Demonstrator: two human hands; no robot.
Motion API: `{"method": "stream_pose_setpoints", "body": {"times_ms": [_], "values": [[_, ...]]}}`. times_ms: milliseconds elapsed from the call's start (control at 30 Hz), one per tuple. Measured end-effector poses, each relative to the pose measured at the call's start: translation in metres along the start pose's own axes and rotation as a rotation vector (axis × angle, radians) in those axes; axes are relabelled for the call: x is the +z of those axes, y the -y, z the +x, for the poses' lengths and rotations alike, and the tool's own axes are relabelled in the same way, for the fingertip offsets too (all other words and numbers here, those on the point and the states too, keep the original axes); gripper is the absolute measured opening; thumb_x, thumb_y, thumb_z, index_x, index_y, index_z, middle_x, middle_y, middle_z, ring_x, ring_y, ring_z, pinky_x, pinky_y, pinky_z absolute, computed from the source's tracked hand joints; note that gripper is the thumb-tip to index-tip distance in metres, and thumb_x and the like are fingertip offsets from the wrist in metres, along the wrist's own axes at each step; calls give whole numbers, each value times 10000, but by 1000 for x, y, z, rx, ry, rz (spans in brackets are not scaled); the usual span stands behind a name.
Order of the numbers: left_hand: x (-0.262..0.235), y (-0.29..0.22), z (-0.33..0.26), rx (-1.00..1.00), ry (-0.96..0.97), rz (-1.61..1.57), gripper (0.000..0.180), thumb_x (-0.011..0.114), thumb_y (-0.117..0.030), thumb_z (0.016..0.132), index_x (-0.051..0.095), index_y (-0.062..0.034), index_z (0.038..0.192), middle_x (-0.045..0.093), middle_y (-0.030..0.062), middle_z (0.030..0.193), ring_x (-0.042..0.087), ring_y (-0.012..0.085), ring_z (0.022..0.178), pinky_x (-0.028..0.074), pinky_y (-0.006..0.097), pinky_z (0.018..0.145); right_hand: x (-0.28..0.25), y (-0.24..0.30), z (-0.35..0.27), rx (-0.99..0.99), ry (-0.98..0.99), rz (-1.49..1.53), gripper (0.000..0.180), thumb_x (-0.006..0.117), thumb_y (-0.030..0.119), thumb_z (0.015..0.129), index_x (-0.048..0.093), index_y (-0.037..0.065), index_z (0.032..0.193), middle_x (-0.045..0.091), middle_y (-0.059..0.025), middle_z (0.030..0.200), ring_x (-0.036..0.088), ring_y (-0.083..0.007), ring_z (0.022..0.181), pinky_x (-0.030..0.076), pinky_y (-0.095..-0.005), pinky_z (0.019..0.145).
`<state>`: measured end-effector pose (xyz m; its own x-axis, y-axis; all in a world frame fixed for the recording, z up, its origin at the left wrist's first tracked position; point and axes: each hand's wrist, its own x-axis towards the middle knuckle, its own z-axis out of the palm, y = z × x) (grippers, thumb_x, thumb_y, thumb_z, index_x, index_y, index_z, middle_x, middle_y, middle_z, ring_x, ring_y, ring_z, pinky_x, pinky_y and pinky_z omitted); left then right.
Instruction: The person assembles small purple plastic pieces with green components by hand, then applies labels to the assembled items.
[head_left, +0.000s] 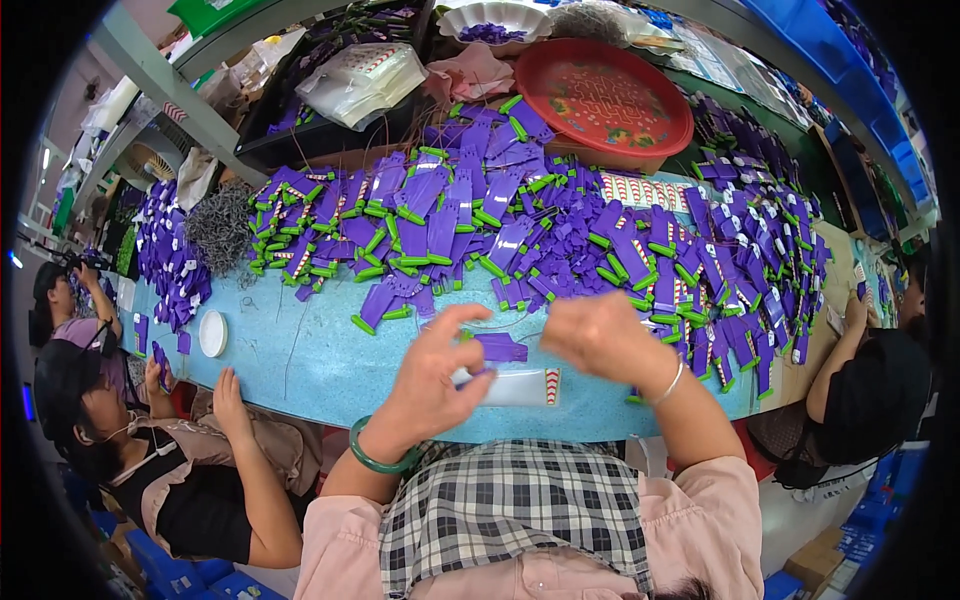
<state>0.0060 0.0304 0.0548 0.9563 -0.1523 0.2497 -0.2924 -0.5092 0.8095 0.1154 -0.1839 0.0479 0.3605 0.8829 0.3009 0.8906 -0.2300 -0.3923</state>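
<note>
My left hand (430,382) is over the near middle of the table. Its fingers curl around the end of a flat purple plastic piece (503,347), and a bit of green shows between them. To its right, my right hand (603,340) is closed in a pinch and blurred by motion; what is in its fingertips is hidden. A thin dark strand runs between the hands. Under them lies a pale strip (520,388) with a red-and-white chevron end. Just beyond is a heap of purple pieces (440,225) with green ends.
A round red tray (605,100) stands behind the heap, beside a stack of clear bags (362,85). Tangled grey wire (222,228) and a white round lid (212,333) lie left. Co-workers sit at left (190,440) and right (865,400).
</note>
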Motion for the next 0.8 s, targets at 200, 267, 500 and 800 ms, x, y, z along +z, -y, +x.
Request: {"method": "stream_pose_setpoints", "body": {"times_ms": [200, 267, 500, 800], "values": [[-14, 18, -11, -226, -473, -310, 78, 529, -29, 897, 460, -2, 920, 614, 124, 1036, 601, 160, 845, 485, 305, 750, 20, -49, 21, 131, -82, -455, 54, 588, 112, 734, 584, 85, 781, 527, -46, 803, 568, -218, 727, 491, -322, 567], [-11, 16, -10, -181, -495, -462, 93, 496, -47, 922, 427, -10, 972, 606, 119, 1005, 598, 153, 834, 491, 305, 749, 27, -55, 25, 87, -31, -447, 92, 597, 100, 718, 573, 65, 798, 524, -59, 819, 568, -216, 786, 501, -328, 587], [28, 29, -10, -446, -307, -1211, 121, 425, -158, 982, 433, -67, 1061, 557, 70, 848, 596, 155, 696, 514, 299, 630, 17, -25, 15, 377, -132, 356, 147, 724, 41, 698, 608, 28, 787, 595, -65, 779, 604, -210, 722, 494, -282, 615], [58, 22, -1, -388, -159, -1085, 157, 551, -166, 938, 463, -64, 1019, 568, 48, 822, 585, 131, 649, 494, 284, 571, 52, 21, -15, 389, -477, 1108, 150, 708, -22, 742, 636, 5, 872, 611, -58, 884, 582, -135, 812, 475, -254, 694]]}}
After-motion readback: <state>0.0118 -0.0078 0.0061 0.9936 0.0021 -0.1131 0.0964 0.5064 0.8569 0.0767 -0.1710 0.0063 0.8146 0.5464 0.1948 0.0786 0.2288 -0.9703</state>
